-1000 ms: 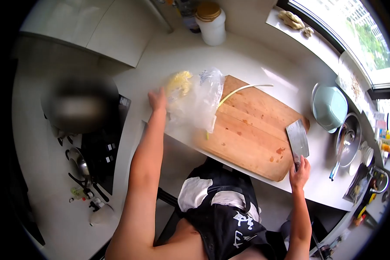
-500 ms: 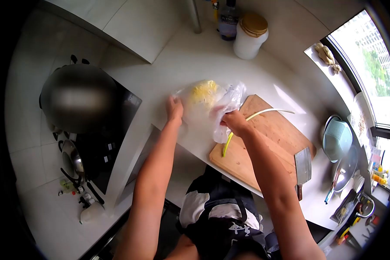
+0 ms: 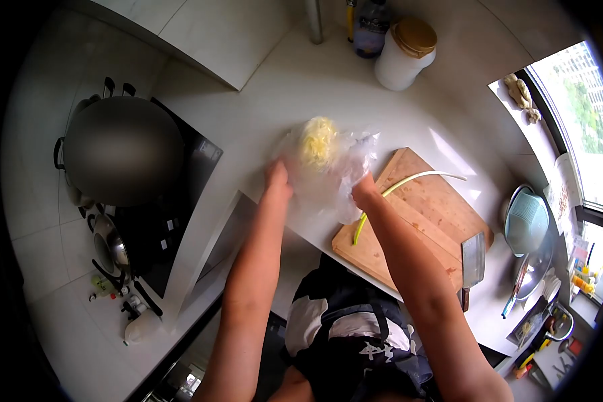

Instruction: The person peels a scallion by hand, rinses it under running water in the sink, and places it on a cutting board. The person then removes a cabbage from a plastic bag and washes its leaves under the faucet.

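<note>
A clear plastic bag (image 3: pixel 315 191) with a yellow, leafy-looking bundle (image 3: pixel 319 142) at its far end is between my hands over the counter. My left hand (image 3: pixel 278 175) grips the bag's left side. On the right side, my right hand (image 3: pixel 363 187) has its fingers closed on the plastic, partly hidden by it. Just right of the bag lies a wooden cutting board (image 3: pixel 429 214), with a long green and white stalk (image 3: pixel 409 179) across it. A cleaver (image 3: pixel 473 261) rests at the board's right edge, untouched.
To the left, a large wok (image 3: pixel 124 151) and a small pot (image 3: pixel 110 244) sit on the stove. A white jar (image 3: pixel 402 60) and a bottle (image 3: pixel 370 30) stand at the back. At the right are a light blue basin (image 3: pixel 526 224) and a metal bowl (image 3: pixel 534 271).
My right hand has let go of the cleaver, left it at the board's edge and moved left to take hold of the bag. My left hand has closed on the bag's left side.
</note>
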Tool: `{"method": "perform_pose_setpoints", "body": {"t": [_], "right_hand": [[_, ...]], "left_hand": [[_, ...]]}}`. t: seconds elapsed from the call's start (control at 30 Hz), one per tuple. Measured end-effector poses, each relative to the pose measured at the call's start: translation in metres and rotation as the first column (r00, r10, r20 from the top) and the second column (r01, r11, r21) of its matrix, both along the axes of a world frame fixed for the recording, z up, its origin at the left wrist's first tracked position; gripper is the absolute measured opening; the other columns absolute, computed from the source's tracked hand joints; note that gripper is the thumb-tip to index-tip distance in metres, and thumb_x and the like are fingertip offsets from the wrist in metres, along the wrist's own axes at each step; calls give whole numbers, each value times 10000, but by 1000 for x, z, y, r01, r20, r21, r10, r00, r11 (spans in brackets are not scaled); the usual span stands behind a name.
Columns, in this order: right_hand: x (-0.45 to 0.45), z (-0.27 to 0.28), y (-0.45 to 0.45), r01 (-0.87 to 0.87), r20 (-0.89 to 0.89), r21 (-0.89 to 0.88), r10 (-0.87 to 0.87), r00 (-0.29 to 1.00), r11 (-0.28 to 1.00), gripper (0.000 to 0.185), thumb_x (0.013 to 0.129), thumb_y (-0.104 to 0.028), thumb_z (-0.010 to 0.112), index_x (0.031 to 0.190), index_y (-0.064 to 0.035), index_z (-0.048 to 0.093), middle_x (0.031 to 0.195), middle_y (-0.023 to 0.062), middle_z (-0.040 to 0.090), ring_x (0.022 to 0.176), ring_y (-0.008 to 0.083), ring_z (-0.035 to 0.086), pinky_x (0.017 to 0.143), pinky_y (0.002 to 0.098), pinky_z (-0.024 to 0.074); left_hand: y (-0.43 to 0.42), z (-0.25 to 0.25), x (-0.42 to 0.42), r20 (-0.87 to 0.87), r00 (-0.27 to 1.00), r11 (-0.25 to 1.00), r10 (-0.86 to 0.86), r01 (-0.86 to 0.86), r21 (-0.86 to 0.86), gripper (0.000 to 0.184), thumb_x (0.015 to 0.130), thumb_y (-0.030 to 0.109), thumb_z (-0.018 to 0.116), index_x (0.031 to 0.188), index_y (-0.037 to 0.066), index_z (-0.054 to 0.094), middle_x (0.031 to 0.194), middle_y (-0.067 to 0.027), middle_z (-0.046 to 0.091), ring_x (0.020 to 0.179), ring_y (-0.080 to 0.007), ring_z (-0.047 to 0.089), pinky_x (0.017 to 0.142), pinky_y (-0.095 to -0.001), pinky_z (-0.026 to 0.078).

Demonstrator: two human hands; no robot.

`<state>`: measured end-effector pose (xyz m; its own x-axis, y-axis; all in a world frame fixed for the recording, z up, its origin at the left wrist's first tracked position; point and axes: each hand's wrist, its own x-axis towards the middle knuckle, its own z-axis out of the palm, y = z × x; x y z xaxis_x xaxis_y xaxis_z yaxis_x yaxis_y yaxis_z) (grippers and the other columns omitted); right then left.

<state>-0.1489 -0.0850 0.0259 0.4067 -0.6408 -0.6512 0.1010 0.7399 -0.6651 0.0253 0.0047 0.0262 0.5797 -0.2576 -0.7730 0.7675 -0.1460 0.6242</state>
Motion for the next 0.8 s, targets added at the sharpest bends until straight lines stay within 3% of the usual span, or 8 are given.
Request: {"method": "perform_pose_setpoints", "body": {"t": [0.07, 0.1, 0.2, 0.3, 0.4, 0.63, 0.7, 0.8], "right_hand": [[-12, -45, -2, 139, 495, -742, 396, 773, 656, 102, 880, -111, 568, 830, -33, 610, 663, 72, 573, 578, 171, 575, 505, 326, 444], [-17, -41, -11, 139, 496, -741, 395, 773, 657, 102, 880, -111, 568, 830, -33, 610, 663, 72, 573, 578, 171, 575, 505, 326, 444], [-28, 7, -45, -559, -100, -780, 825, 556, 282, 130, 786, -154, 655, 873, -61, 679, 808, 82, 668, 716, 212, 637, 651, 355, 511], [-23, 25, -34, -526, -136, -723, 654, 745, 449, 147, 787, -147, 658, 893, -47, 668, 812, 90, 659, 709, 213, 633, 645, 353, 513], [-18, 45, -17, -476, -278, -690, 407, 870, 545, 166, 787, -140, 661, 914, -32, 657, 815, 98, 651, 703, 213, 630, 640, 351, 516], [5, 98, 15, -505, -686, -614, -92, 722, 607, 215, 789, -124, 667, 961, 1, 631, 822, 115, 631, 688, 215, 621, 627, 347, 522], [10, 109, 18, -500, -753, -579, -188, 630, 643, 230, 790, -119, 669, 974, 11, 624, 824, 120, 625, 684, 216, 619, 623, 346, 524], [13, 119, 22, -489, -797, -550, -251, 549, 677, 253, 791, -112, 672, 994, 25, 613, 828, 128, 616, 677, 216, 616, 618, 344, 526]], "left_hand": [[3, -1, 3, -97, 994, 996, -53, 45, -83, 326, 1031, 200, 435, 1249, -8, 560, 1184, -137, 641, 1060, -264, 635, 904, -434, 546], [5, -3, 5, -188, 976, 982, -113, 81, -172, 336, 1033, 203, 425, 1255, -6, 565, 1208, -154, 637, 1087, -282, 631, 910, -448, 549], [16, -16, 10, -259, 964, 971, -58, -6, -241, 358, 1028, 213, 418, 1242, -27, 574, 1228, -174, 634, 1103, -318, 628, 922, -483, 550], [33, -44, 19, -407, 908, 852, -97, -135, -505, 360, 1013, 203, 437, 1228, -52, 573, 1214, -181, 638, 1085, -330, 634, 916, -499, 552], [37, -25, 13, -400, 912, 855, -89, -137, -501, 350, 999, 186, 450, 1207, -61, 585, 1177, -198, 653, 1056, -345, 646, 912, -519, 551], [48, -27, 5, -562, 786, 576, -257, -342, -743, 351, 997, 172, 414, 1175, -54, 614, 1139, -232, 668, 1061, -380, 651, 918, -557, 540], [49, -17, -18, 211, 976, 803, -49, 164, -573, 375, 1004, 189, 391, 1200, -49, 605, 1185, -236, 653, 1096, -389, 638, 936, -571, 528], [44, 41, -43, 472, 874, 877, -116, 313, -365, 406, 1008, 214, 377, 1236, -46, 588, 1231, -241, 630, 1124, -392, 626, 967, -589, 505]]}}
